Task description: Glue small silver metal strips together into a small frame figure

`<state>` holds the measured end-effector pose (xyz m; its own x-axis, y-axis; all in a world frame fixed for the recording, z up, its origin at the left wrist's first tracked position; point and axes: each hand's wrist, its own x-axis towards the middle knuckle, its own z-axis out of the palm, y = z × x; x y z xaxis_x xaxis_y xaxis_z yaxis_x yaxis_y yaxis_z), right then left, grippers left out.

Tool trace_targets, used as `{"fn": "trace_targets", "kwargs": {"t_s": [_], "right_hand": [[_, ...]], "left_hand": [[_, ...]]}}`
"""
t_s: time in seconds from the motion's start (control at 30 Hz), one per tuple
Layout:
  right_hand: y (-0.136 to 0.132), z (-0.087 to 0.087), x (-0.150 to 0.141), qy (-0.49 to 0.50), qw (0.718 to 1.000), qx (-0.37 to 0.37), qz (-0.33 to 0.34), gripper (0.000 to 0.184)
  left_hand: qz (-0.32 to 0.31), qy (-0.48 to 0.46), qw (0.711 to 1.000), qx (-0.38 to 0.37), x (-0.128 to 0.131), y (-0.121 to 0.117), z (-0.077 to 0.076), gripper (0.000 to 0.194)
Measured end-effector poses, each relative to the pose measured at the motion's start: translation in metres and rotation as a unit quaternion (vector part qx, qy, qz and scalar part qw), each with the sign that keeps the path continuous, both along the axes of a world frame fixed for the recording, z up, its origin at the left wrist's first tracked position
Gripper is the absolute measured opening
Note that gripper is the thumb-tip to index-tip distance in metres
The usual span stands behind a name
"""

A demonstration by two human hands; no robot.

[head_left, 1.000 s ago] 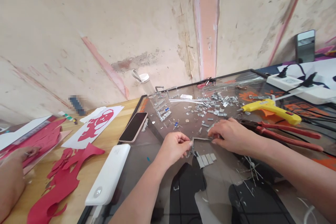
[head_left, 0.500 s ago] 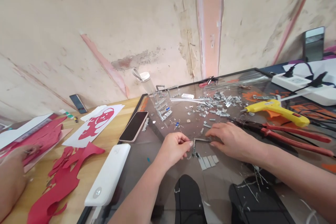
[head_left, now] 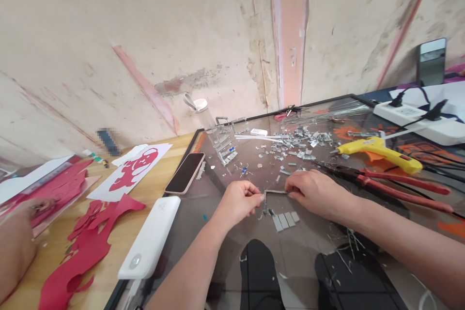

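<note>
left hand: the left hand, thumb and forefinger pinched together on the near-left corner of the bent metal strip.
right hand: the right hand, fingertips closed on the strip's right end.
bent metal strip: between the two hands, low over the glass table; whether it touches the glass, cannot tell.
near side: four flat metal pieces in a row, just beside the strip.
far side: metal scraps spread beyond the right hand, loose bits reaching close to its fingers.
right side: red-handled pliers beside the right forearm, yellow glue gun just beyond.
left side: a stretch of glass between the left hand and the phone; white power bank over the black table edge.
far-left: clear bottle near the far edge.
wooden table: red paper, and another person's hand well apart from both hands.
</note>
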<state>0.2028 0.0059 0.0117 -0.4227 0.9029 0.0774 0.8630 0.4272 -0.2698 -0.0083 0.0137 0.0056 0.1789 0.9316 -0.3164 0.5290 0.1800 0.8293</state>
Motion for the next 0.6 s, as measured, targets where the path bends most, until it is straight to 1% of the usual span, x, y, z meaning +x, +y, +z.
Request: {"fn": "trace_targets", "kwargs": {"t_s": [0.27, 0.43, 0.5, 0.6], "right_hand": [[0.003, -0.009, -0.011, 0.009, 0.999, 0.051, 0.015, 0.014], [0.000, -0.007, -0.009, 0.021, 0.996, 0.086, 0.017, 0.011], [-0.004, -0.004, -0.008, 0.043, 0.995, 0.083, 0.029, 0.009], [-0.012, 0.001, -0.012, 0.086, 0.993, 0.050, 0.069, 0.006]], "left_hand": [[0.003, -0.020, 1.000, 0.008, -0.004, 0.004, -0.004, 0.008], [0.017, -0.028, 0.999, 0.015, -0.006, 0.005, -0.002, 0.007], [0.014, -0.031, 0.999, 0.018, -0.006, 0.005, -0.002, 0.008], [0.015, -0.025, 0.999, 0.017, -0.006, 0.005, -0.002, 0.009]]}}
